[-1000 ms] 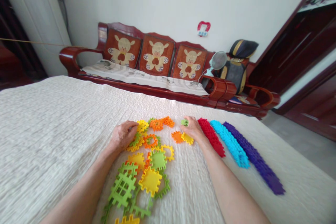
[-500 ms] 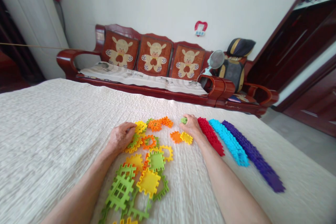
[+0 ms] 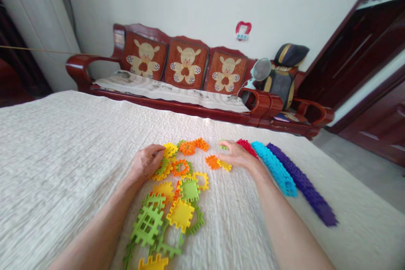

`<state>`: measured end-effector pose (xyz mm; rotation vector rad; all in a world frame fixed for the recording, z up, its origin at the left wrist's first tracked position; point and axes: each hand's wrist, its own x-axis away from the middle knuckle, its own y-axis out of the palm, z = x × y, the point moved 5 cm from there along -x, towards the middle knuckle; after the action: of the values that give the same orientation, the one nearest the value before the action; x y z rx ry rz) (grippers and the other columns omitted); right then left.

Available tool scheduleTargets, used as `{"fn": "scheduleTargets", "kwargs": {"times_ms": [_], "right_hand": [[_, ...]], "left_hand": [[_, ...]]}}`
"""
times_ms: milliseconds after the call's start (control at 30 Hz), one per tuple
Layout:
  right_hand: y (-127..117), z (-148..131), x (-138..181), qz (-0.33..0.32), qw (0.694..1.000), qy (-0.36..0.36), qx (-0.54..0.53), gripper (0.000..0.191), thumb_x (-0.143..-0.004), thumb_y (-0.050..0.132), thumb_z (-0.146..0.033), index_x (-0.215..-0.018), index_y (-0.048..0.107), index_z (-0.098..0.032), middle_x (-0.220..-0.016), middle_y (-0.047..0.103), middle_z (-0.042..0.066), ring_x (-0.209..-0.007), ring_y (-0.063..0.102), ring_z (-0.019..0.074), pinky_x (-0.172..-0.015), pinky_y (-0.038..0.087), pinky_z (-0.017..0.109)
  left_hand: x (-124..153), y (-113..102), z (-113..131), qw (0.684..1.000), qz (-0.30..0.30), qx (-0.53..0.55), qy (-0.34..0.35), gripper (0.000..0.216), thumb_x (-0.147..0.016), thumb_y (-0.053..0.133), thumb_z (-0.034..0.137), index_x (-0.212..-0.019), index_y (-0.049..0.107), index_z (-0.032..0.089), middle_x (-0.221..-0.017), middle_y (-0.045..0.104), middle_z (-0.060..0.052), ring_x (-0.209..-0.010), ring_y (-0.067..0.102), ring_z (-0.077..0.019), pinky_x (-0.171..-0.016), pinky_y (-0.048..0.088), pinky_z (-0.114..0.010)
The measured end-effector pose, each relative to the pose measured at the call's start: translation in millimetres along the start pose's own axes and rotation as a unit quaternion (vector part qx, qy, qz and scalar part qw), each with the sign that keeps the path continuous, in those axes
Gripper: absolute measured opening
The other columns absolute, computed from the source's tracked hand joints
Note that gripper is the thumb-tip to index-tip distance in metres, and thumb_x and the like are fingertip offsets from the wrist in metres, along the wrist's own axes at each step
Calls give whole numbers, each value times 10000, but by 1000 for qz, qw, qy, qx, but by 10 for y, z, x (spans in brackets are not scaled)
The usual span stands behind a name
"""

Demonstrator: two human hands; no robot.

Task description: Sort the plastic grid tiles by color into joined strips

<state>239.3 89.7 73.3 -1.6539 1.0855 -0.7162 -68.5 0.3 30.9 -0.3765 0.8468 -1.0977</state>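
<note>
My left hand is at the left edge of a loose pile of toothed plastic building pieces, its fingers and thumb closed at the edge of a yellow building piece. Beneath it lie green and yellow pieces. My right hand is open, palm down, its fingers stretched out by a green piece, which they partly cover. Just below those fingers lie a yellow piece and an orange piece, side by side. Orange pieces sit at the pile's far end.
Right of my right hand run stacked rows of red, light blue and purple pieces. More green and yellow pieces lie nearer me on the pale cloth. A wooden sofa stands beyond.
My right hand has opened and let go of the green piece, which now lies on the cloth. The wrist has shifted slightly right. My left hand stays at the pile.
</note>
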Motion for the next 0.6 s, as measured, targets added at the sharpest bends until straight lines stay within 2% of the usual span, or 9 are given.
{"fn": "scheduleTargets", "kwargs": {"times_ms": [67,133,233,367,433,600], "right_hand": [[49,-88,176,-62,998,-11,5,604,-721,677,-371,-1288,567,-192,-1325,562,128,-1218,528,284,-1022,404,385],[121,-153,292,-70,997,-6,14,571,-720,675,-367,-1255,590,-188,-1301,570,143,-1203,537,300,-1007,418,405],[239,-287,315,-21,999,-29,-7,442,-755,629,-299,-1180,623,-180,-1217,602,140,-1157,562,275,-995,431,394],[350,-475,191,51,988,-110,-101,567,-717,659,-265,-1263,549,-158,-1273,571,141,-1198,534,252,-1038,416,395],[370,-497,133,87,977,-133,-140,584,-720,656,-278,-1278,530,-161,-1291,563,140,-1191,541,248,-1029,430,405],[368,-473,108,168,963,-159,-142,429,-772,574,-247,-1195,578,-182,-1235,604,126,-1174,558,249,-1037,429,434]], "left_hand": [[-1,-3,10,1000,1,-1,1,362,-801,429,371,-893,740,210,-971,752,-43,-851,691,-201,-851,528,-294],[-2,-7,18,1000,3,-3,3,361,-799,426,360,-892,741,209,-972,752,-45,-853,692,-202,-859,527,-301],[-5,-1,13,1000,1,-1,1,369,-803,421,358,-906,741,204,-981,750,-50,-844,690,-202,-863,526,-309],[-6,18,-20,1000,0,11,2,365,-817,430,373,-917,738,206,-994,747,-44,-842,686,-194,-857,527,-304],[-4,24,-36,1000,2,14,2,355,-818,435,364,-919,738,209,-991,747,-39,-847,686,-192,-856,526,-302],[-5,17,-33,1000,8,23,-1,350,-821,430,329,-922,741,206,-987,750,-40,-888,689,-189,-865,523,-291]]}}
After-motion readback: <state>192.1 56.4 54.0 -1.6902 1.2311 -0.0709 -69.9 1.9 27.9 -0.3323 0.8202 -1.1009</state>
